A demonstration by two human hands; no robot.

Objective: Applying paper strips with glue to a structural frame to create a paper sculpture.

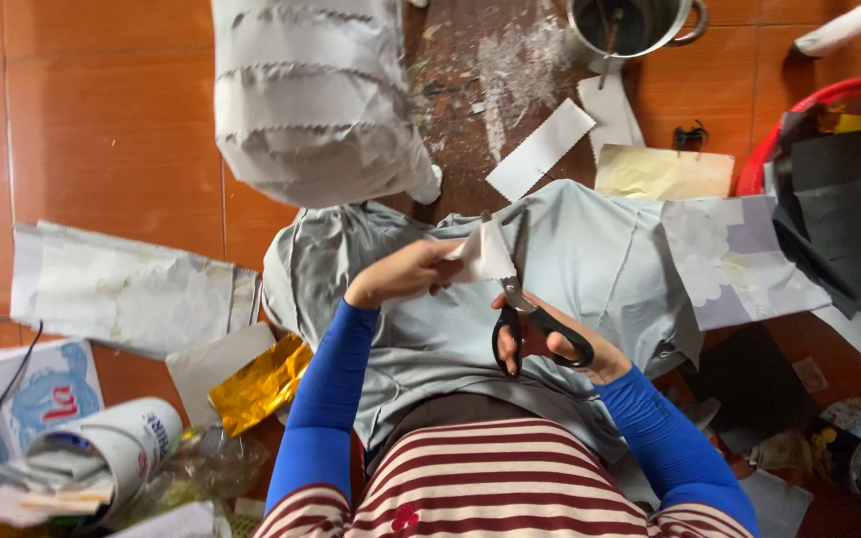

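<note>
Left hand [403, 276] pinches a small white paper piece [487, 254] over the lap — right hand [560, 344] grips black-handled scissors [530, 314], blades up against the paper's edge — grey cloth [590, 259] underneath.

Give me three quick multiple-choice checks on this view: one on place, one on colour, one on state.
1. Where is the metal pot?
A. top of view
B. on the lap
C. bottom left

2. What colour are the scissors' handles?
A. red
B. black
C. yellow

3. What does the left hand hold?
A. nothing
B. gold foil
C. a white paper piece

Answers: 1 A, it stands on the floor at the upper edge. 2 B, the black loops show around the right hand. 3 C, the fingers pinch the paper at the blades.
</note>
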